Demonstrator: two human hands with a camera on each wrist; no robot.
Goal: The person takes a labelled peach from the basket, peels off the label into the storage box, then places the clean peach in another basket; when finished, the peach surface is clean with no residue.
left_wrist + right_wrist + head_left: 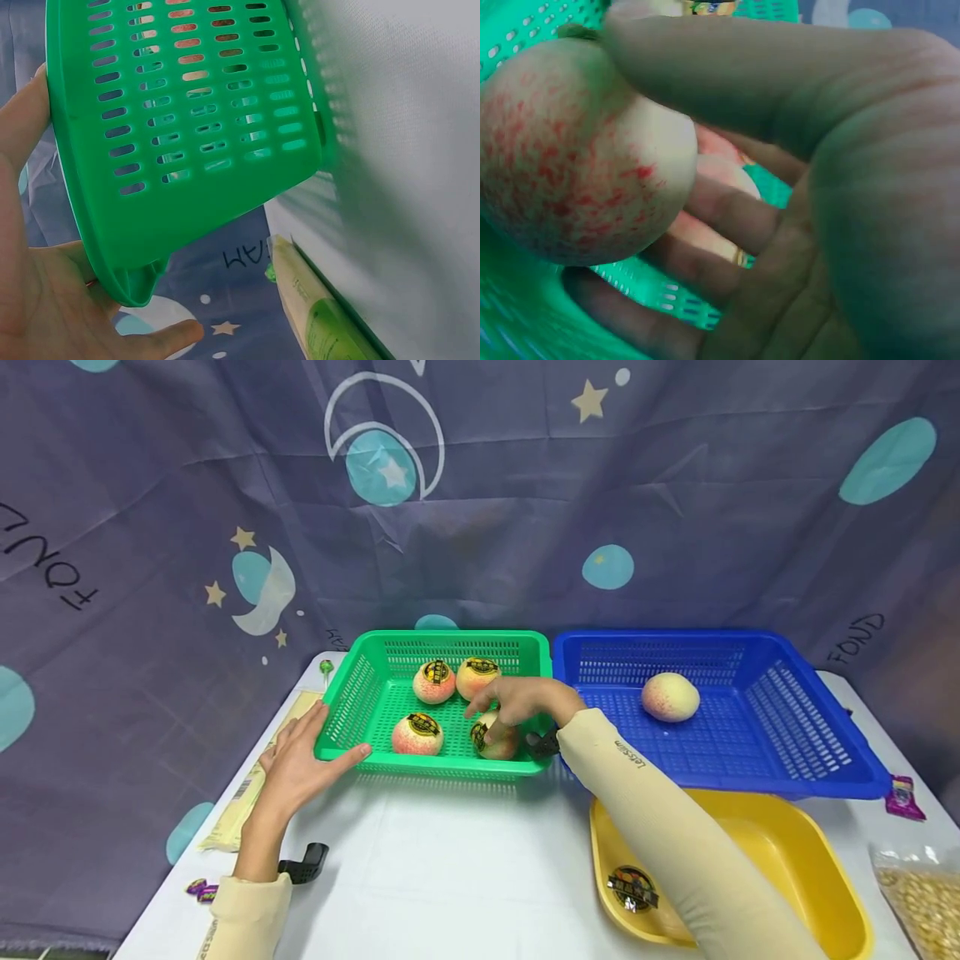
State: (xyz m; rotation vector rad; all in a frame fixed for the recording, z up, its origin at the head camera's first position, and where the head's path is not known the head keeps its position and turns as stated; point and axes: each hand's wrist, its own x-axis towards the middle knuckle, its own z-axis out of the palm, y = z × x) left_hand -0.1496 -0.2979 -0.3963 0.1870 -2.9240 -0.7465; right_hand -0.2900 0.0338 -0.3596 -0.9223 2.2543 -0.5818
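Note:
A green basket (450,767) holds several pink-yellow peaches with black and gold stickers. My right hand (517,702) reaches into its front right corner and grips one peach (497,743). In the right wrist view the thumb lies over this peach (570,157) and the fingers (727,217) curl behind it. My left hand (300,760) rests with straight fingers against the basket's front left corner. In the left wrist view the palm (45,315) lies against the green basket (187,135). Other peaches (417,734) (433,682) (477,675) lie loose in the basket.
A blue basket (825,760) to the right holds one unlabelled peach (670,697). In front of it stands a yellow tub (825,860) with a sticker (632,889) inside. A flat packet (247,793), a black clip (303,862) and a grain bag (918,893) lie on the white table.

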